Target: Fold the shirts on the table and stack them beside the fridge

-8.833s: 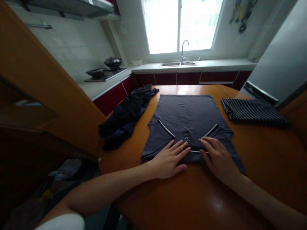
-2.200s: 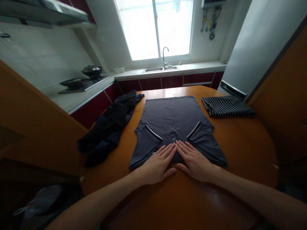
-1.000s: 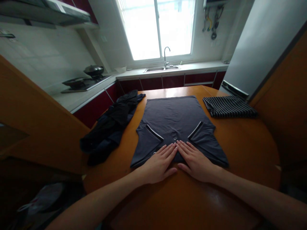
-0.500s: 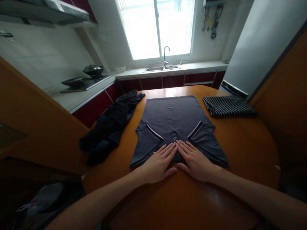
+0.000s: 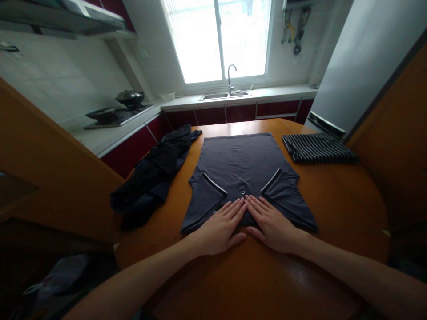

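A dark grey shirt lies spread on the wooden table, its two sleeves folded inward. Each sleeve ends in a black and white striped cuff. My left hand rests flat on the shirt's near edge, fingers stretched out and thumb apart. Beside it, my right hand lies flat in the same way, mirrored. The fingertips of both hands meet just below a small ring-shaped mark on the cloth. The part of the shirt under my palms is hidden.
Crumpled dark clothes lie along the table's left side. At the right rests a folded black and white striped garment. Beyond the table are a sink, a stove with a wok and a fridge.
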`<action>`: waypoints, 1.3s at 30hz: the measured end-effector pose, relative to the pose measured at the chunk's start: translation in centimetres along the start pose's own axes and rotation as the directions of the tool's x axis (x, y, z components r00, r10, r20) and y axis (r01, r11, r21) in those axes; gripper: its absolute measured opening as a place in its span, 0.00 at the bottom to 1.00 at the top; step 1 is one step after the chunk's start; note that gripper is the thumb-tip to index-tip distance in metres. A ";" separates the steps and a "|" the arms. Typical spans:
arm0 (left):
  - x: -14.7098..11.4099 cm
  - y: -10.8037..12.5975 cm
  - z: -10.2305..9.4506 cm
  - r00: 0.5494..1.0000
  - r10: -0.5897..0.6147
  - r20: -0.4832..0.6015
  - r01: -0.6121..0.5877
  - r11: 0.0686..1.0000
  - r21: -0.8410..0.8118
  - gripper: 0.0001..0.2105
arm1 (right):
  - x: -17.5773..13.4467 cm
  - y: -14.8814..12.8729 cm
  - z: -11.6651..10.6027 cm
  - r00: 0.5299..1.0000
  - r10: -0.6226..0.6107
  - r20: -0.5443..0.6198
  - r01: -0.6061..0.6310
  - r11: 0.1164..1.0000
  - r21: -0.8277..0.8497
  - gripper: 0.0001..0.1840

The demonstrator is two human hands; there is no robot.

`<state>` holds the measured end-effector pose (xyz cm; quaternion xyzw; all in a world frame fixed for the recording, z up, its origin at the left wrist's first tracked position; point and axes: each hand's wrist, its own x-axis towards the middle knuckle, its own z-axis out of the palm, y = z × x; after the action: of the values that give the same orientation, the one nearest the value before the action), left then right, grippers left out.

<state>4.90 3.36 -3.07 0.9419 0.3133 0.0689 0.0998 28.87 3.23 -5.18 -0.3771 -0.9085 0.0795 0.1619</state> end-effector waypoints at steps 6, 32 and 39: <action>0.1 -0.7 -0.1 1.000 -0.018 0.007 0.018 0.999 0.045 0.31 | 0.0 0.0 0.0 1.000 0.009 0.003 -0.009 1.000 0.004 0.39; -1.1 -1.9 -2.3 0.998 -0.056 -0.021 0.052 0.985 -0.164 0.35 | 0.0 -0.1 -0.5 0.998 -0.023 -0.051 0.022 1.000 -0.019 0.35; -1.0 -2.9 -2.9 0.995 -0.093 -0.037 0.081 0.963 -0.256 0.31 | -0.2 0.1 -1.2 0.999 -0.023 -0.047 0.018 0.995 -0.096 0.36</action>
<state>1.84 5.44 -0.97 0.9047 0.3453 0.1269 0.2149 29.52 3.17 -4.16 -0.3769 -0.9109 0.0250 0.1662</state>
